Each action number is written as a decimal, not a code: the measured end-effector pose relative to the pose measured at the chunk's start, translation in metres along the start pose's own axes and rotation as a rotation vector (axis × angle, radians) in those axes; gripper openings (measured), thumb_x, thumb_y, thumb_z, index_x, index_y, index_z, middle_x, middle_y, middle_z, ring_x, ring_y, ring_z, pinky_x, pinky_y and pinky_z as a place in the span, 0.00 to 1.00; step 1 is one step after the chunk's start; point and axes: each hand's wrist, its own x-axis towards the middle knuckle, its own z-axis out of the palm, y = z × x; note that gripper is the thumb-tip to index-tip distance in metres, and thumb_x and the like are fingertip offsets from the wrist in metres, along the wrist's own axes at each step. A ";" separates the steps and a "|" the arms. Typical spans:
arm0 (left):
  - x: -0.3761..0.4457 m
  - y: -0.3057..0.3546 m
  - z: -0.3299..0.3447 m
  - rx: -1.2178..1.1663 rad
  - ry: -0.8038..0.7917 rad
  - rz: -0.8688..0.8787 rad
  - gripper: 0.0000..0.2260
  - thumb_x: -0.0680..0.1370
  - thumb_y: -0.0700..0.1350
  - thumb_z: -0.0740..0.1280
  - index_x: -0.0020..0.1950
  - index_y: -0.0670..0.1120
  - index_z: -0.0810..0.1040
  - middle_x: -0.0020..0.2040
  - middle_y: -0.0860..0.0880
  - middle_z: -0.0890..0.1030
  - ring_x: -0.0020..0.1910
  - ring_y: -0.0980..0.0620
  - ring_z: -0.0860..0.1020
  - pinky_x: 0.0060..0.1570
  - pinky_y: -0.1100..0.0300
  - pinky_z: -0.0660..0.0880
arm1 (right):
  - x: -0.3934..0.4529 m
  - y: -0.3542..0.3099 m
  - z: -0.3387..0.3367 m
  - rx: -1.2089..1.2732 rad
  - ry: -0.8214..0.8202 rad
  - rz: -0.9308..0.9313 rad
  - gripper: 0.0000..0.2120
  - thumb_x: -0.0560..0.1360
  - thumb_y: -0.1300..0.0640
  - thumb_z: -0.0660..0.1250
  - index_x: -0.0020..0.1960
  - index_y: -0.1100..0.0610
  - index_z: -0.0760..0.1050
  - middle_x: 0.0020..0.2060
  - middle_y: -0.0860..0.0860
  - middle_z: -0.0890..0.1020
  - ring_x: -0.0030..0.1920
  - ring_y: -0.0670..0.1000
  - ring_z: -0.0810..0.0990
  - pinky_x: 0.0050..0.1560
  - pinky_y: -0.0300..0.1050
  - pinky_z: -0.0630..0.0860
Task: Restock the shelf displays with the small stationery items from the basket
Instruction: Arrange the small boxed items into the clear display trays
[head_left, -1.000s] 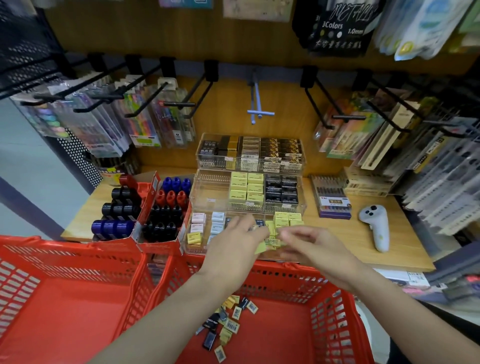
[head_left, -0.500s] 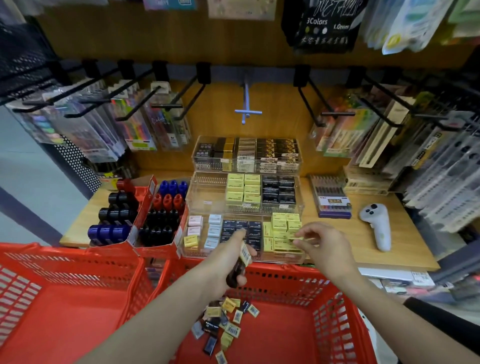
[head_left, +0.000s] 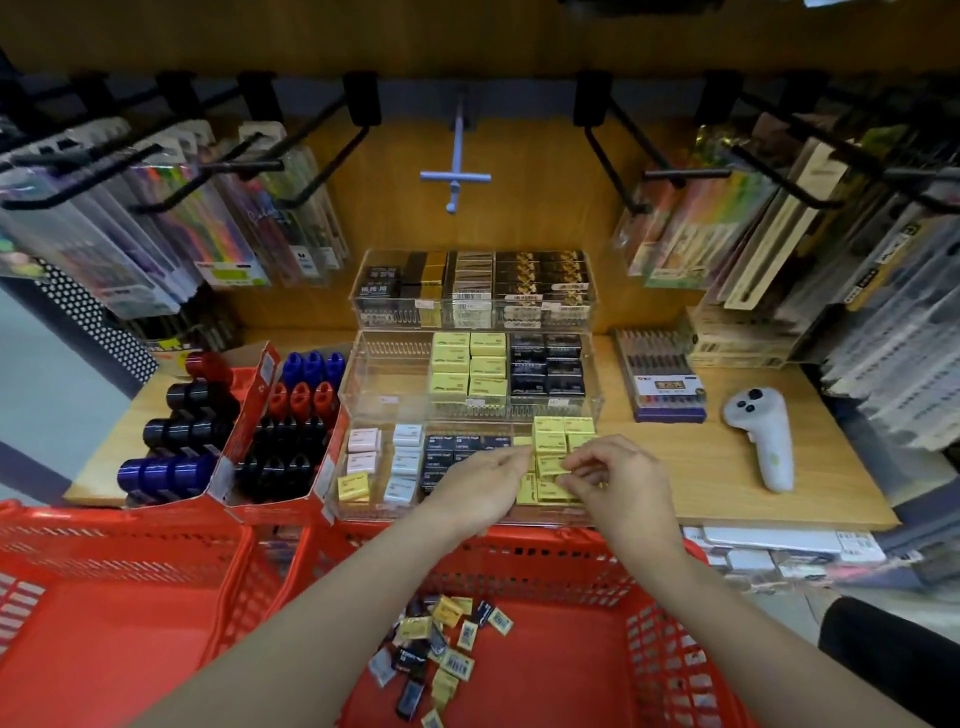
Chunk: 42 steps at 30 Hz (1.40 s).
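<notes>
At the far left, an empty red basket (head_left: 119, 613) is sitting below the wooden shelf (head_left: 717, 467), and red cartons of ink bottles (head_left: 280, 447) are standing on the shelf above it. The left hand (head_left: 480, 486) is reaching over the front clear acrylic tray (head_left: 363, 512), its fingers curled near the yellow boxes (head_left: 553, 457); whether it is gripping anything cannot be told. The right hand (head_left: 618, 486) is pinching one yellow box in that tray's right section. Small stationery boxes (head_left: 441, 649) are lying loose in the nearer red basket (head_left: 571, 670). A white controller (head_left: 763, 436) is lying on the shelf at right.
</notes>
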 end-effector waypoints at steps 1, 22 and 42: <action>0.002 0.000 0.001 0.012 0.002 0.012 0.19 0.84 0.58 0.50 0.74 0.63 0.67 0.70 0.47 0.75 0.63 0.43 0.76 0.35 0.62 0.75 | 0.001 -0.001 0.001 -0.001 0.007 0.013 0.08 0.66 0.63 0.80 0.41 0.54 0.82 0.38 0.42 0.78 0.36 0.39 0.78 0.40 0.24 0.72; -0.078 -0.001 -0.018 0.108 0.338 0.634 0.30 0.62 0.53 0.82 0.61 0.58 0.75 0.54 0.61 0.74 0.54 0.67 0.72 0.50 0.77 0.67 | -0.038 -0.101 -0.064 0.695 -0.456 0.513 0.12 0.72 0.64 0.74 0.54 0.57 0.80 0.47 0.57 0.86 0.45 0.52 0.85 0.49 0.46 0.82; -0.068 -0.013 -0.048 -0.330 0.302 0.243 0.12 0.77 0.42 0.70 0.57 0.54 0.75 0.46 0.52 0.76 0.31 0.60 0.72 0.35 0.65 0.71 | 0.006 -0.106 -0.039 0.299 -0.270 0.365 0.09 0.69 0.56 0.78 0.46 0.46 0.82 0.42 0.43 0.84 0.39 0.43 0.83 0.40 0.36 0.79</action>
